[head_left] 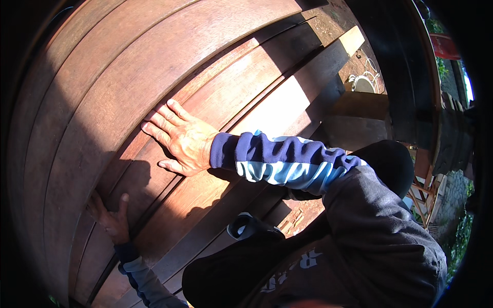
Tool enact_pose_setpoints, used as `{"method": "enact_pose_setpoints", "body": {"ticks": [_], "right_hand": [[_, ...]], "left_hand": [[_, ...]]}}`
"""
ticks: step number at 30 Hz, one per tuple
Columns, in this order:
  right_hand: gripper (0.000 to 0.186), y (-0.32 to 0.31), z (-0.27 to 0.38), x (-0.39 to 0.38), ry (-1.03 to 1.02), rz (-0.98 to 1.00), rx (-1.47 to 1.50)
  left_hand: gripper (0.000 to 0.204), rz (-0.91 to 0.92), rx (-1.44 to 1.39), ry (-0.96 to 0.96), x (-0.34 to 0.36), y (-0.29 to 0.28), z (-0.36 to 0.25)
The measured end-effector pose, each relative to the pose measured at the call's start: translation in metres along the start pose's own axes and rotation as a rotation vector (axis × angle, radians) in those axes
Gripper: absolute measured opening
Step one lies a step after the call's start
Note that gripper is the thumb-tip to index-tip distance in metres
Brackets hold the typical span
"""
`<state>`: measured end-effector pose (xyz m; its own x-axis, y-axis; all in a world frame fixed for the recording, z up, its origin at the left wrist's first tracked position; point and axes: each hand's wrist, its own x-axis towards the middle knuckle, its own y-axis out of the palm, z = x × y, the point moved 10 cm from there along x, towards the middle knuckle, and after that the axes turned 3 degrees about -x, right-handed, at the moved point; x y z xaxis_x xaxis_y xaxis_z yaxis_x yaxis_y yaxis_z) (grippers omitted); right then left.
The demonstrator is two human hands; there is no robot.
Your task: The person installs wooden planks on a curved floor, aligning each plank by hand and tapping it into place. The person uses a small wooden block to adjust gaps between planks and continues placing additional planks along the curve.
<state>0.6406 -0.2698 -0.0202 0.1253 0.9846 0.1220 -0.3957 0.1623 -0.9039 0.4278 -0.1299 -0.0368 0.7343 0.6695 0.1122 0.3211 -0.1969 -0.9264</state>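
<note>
Long reddish-brown wooden planks lie side by side and partly overlapping, running from lower left to upper right. My right hand is spread flat on a lower plank, its fingertips at the edge of the raised plank beside it. Down at the left, in shadow, my left hand touches the same raised edge. Its thumb stands apart, and the tips of its other fingers are hard to make out in the dark. Neither hand grips anything that I can see.
A shorter board with a pale end lies at the upper right. Beyond it, a round whitish container and a thin white cord lie on the brown ground. A dark curved panel rises at the right. My shoe is beside the planks.
</note>
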Motion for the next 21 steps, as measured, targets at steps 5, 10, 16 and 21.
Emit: {"method": "enact_pose_setpoints", "body": {"ticks": [5,10,16,21], "right_hand": [[0.08,0.0032,-0.0005,0.0003,0.009,0.002,-0.004],[0.08,0.0026,-0.0002,0.0001,0.006,-0.01,0.006],[0.079,0.0032,0.0003,-0.0006,0.007,-0.005,-0.021],[0.077,0.002,0.0001,-0.0005,-0.003,-0.031,-0.05]], "left_hand": [[0.087,-0.009,-0.008,0.017,-0.0017,0.0009,0.0022],[0.087,-0.024,0.029,0.031,-0.0026,-0.0008,0.0],[0.087,-0.015,0.02,0.056,-0.0029,0.0006,0.0011],[0.087,-0.013,0.084,0.067,-0.0016,0.0023,0.0003]]}}
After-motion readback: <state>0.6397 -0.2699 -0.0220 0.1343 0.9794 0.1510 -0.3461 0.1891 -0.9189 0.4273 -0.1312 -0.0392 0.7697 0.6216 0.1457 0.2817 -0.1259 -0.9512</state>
